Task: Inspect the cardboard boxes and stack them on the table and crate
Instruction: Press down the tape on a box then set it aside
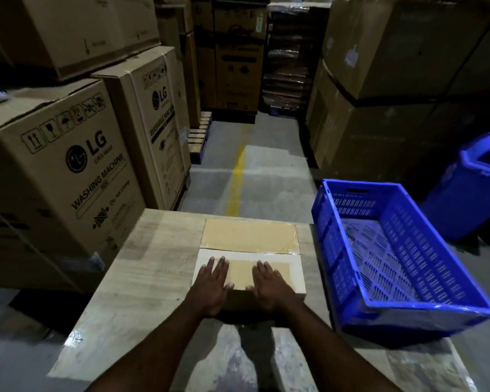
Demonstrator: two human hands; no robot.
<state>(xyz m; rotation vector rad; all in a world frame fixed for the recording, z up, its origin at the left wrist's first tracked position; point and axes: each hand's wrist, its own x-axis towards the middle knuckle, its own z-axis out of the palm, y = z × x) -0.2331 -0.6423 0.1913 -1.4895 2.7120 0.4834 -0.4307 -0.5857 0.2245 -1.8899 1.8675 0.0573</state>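
Only the head view to cover. Left grip [212, 281] lies flat on top of the near cardboard box [293, 278], fingers straight and spread, holding nothing. Right grip [270, 284] does the same just beside it on the same top, with its thumb pointing in toward the left one. Both grips are wide and palm down, with the heels of the hands at the box's near edge.

The near cardboard box has a white-edged top with a tan panel in the middle. It sits on the bench [142, 264] directly under both grips. The far cardboard box [249, 236] is tan with glossy tape on top. It sits just ahead of the fingertips, touching the near box's far side, also on the bench.

The blue crate [425, 230] with slatted walls is to the right of the right grip, at the bench's right edge. I cannot tell if it rests on the bench or beside it. A blue bin [475, 188] stands further right, past the crate.

Well to the left of the left grip are stacked LG washing machine cartons [60, 176]. Ahead of both grips, past the bench, a grey floor with a yellow line [236, 176] runs down an aisle. More brown cartons [379, 52] are stacked on its right.
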